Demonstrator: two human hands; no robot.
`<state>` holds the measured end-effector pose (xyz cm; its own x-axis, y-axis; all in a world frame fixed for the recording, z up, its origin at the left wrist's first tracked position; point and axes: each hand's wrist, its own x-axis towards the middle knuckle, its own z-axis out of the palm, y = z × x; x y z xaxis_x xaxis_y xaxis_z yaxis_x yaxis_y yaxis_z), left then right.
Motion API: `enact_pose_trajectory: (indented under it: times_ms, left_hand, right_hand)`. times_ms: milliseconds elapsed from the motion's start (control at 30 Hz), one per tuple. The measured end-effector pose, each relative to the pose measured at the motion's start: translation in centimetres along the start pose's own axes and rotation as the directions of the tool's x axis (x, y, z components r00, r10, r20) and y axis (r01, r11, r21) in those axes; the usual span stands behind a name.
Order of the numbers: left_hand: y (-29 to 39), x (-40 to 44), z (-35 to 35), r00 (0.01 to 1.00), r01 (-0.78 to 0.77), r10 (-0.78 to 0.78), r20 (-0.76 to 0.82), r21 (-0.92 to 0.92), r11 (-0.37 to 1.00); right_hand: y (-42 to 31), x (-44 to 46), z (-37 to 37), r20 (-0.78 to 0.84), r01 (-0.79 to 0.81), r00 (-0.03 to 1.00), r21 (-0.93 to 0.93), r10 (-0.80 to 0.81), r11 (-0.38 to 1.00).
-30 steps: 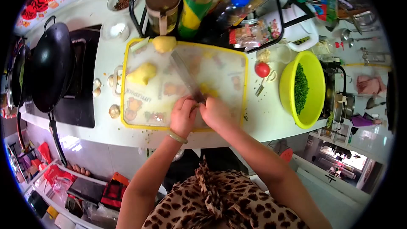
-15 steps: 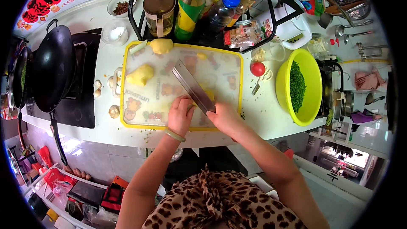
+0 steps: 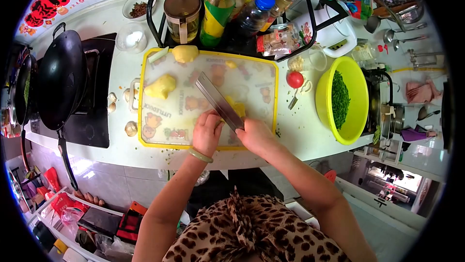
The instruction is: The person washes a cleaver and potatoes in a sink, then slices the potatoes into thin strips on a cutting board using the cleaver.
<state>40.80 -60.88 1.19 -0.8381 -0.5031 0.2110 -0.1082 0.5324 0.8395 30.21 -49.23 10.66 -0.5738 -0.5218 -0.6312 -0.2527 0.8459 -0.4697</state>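
My right hand (image 3: 255, 137) is closed round the handle end of a cleaver (image 3: 219, 100), whose broad blade slants up and to the left over the cutting board (image 3: 145, 138). My left hand (image 3: 207, 128), with a bangle at the wrist, has its fingers bent against a piece of potato beside the blade; most of that piece is hidden by the fingers. On the far side of the blade lies cut yellow potato (image 3: 236, 106). Two larger peeled potatoes, one at the left (image 3: 161, 86) and another at the top edge (image 3: 186, 53), rest on the board.
A green bowl (image 3: 361, 116) of chopped greens stands at right, near a tomato (image 3: 294, 79) and a peeler (image 3: 293, 101). Behind the board is a black rack with bottles (image 3: 220, 12). A black wok (image 3: 60, 80) sits at left, garlic (image 3: 131, 128) beside the board.
The cleaver and my right hand have shifted very slightly left, and more of the cut potato shows beyond the blade. My left hand stays almost in place.
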Motion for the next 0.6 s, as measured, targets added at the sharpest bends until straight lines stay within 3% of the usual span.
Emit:
enact_pose_trajectory:
  times_ms: [400, 600]
  left_hand:
    - [0.1, 0.1, 0.0, 0.999, 0.043, -0.043, 0.012, -0.015, 0.999]
    - [0.4, -0.1, 0.0, 0.997, 0.079, -0.078, 0.022, -0.055, 0.995]
  right_hand:
    - [0.5, 1.6, 1.9, -0.082, 0.103, 0.99, -0.103, -0.112, 0.989]
    - [0.7, 1.9, 1.9, -0.115, 0.102, 0.988, 0.011, -0.1, 0.995]
